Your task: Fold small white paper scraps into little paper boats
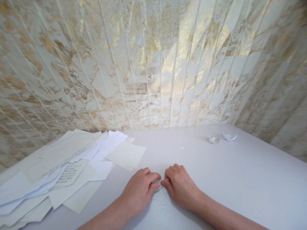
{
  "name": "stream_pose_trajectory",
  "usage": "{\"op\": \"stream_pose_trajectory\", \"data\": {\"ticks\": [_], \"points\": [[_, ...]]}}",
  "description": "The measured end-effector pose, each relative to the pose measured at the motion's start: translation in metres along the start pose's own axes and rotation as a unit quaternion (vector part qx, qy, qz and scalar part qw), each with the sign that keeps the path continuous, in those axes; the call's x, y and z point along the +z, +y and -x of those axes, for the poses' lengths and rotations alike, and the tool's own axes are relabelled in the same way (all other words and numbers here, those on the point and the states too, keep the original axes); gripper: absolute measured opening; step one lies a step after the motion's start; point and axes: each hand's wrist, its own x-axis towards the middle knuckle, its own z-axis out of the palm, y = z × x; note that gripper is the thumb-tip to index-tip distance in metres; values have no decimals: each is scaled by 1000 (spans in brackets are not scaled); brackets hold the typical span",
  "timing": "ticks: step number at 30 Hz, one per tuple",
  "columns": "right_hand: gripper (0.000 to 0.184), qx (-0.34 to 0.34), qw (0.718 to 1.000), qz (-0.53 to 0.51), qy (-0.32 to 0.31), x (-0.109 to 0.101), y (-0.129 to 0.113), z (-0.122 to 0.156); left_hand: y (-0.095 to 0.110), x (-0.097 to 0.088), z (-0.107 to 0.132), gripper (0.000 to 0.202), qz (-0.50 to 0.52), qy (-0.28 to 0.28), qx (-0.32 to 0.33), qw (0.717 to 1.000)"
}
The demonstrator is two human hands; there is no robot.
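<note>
Close together at the front middle of the table, my left hand [141,188] and my right hand [181,187] face each other with curled fingers. Between their thumbs and fingertips they pinch a small piece of paper [161,187], of which only a thin pale edge shows. My fingers hide most of it, so its shape cannot be told. Toward the back right lie two small folded papers: a greyish one [214,139] and, just right of it, a whiter one [229,137]. Both stand apart from my hands.
A spread heap of paper sheets [79,188], some with printed text, covers the left side of the white table [240,179]. One loose sheet [126,155] sticks out toward the middle. A tiny white scrap [182,148] lies farther back. Patterned walls [148,64] border the table behind and at right.
</note>
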Motion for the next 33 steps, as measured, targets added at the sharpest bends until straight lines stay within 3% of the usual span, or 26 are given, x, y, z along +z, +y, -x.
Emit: {"op": "stream_pose_trajectory", "data": {"ticks": [14, 27, 33], "points": [[12, -9, 999, 36, -2, 3, -1, -1, 3, 8, -2, 15, -50, 29, -12, 998], [12, -1, 999, -16, 51, 4, 7, 4, 2, 13, 3, 20, -67, 29, -13, 997], [5, 12, 994, -63, 84, 4, -4, 4, 3, 14, 5, 20, -90, 30, -1, 996]]}}
